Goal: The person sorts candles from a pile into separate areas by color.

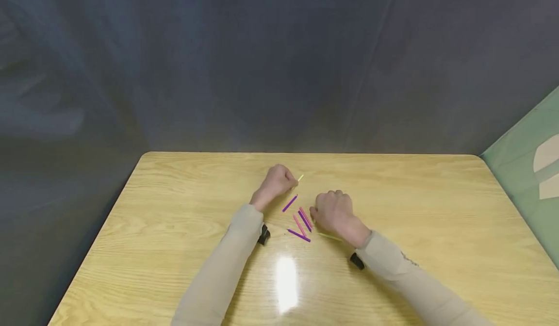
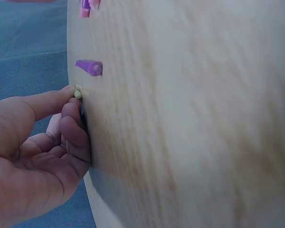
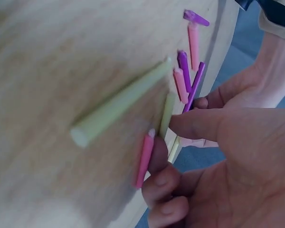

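Note:
My left hand (image 1: 276,180) is at the far middle of the table, pinching a thin pale-yellow candle (image 2: 78,92) between thumb and fingertips. Its other fingers curl close to the tabletop. My right hand (image 1: 335,212) is low over the table, right of the candle group. In the right wrist view, its thumb and index fingertip pinch another pale-yellow candle (image 3: 166,114). Against the index finger lies a pink candle (image 3: 145,159). A purple candle (image 1: 290,203) lies between the hands. Nearer me are another purple candle (image 1: 299,235) and a pink candle (image 1: 299,225).
A third pale-yellow candle (image 1: 330,237) lies on the wood table (image 1: 131,248) just below the right hand. A dark curtain (image 1: 279,64) hangs behind the table's far edge. At the right stands a green panel (image 1: 524,141) with pale shapes.

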### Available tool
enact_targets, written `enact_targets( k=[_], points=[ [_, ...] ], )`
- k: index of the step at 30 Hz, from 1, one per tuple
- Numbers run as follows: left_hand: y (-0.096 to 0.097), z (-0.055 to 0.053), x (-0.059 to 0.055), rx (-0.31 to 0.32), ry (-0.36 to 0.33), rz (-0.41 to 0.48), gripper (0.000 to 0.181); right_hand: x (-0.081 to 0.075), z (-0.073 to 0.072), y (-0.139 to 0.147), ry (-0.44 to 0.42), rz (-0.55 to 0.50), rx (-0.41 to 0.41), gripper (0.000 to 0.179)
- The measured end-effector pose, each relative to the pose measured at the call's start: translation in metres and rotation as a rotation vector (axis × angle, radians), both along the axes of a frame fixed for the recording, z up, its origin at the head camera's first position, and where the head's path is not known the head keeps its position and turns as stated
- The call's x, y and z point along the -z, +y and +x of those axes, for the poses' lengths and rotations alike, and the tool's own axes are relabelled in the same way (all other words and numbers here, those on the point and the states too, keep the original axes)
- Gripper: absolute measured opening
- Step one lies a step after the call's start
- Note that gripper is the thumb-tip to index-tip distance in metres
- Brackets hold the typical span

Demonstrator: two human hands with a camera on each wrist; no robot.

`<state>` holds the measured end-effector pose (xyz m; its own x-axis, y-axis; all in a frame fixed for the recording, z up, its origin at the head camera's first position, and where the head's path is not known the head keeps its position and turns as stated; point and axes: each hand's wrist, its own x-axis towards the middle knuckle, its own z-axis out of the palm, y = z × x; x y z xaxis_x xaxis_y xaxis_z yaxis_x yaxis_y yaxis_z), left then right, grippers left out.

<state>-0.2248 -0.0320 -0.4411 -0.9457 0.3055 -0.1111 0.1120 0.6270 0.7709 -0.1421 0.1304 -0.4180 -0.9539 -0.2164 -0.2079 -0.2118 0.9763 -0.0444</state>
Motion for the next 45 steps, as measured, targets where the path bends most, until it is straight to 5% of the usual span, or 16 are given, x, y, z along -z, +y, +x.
enact_targets(
  k=[8,15,23,29,37,45],
  points=[
    [0.001,-0.001,0.004,0.006,-0.031,0.003,0.036,0.001,0.0,-0.002,-0.032,0.002,0.04,0.036],
    [-0.005,-0.009,0.008,0.002,0.005,-0.035,0.047,0.006,-0.008,-0.004,-0.026,-0.147,0.061,0.034],
    [-0.016,-0.02,0.014,-0.007,0.011,-0.041,0.035,0.005,-0.021,0.0,-0.167,-0.428,0.066,0.033],
    [-0.016,-0.02,0.015,0.019,-0.038,0.008,0.025,0.006,-0.03,0.014,-0.17,-0.572,0.003,0.033],
    [-0.013,-0.017,0.008,0.031,-0.046,0.06,0.02,0.005,-0.036,0.023,-0.167,-0.646,-0.06,0.03],
    [-0.008,-0.02,0.005,0.008,-0.03,0.016,0.019,0.001,-0.042,0.029,-0.171,-0.665,-0.045,0.013]
  ],
)
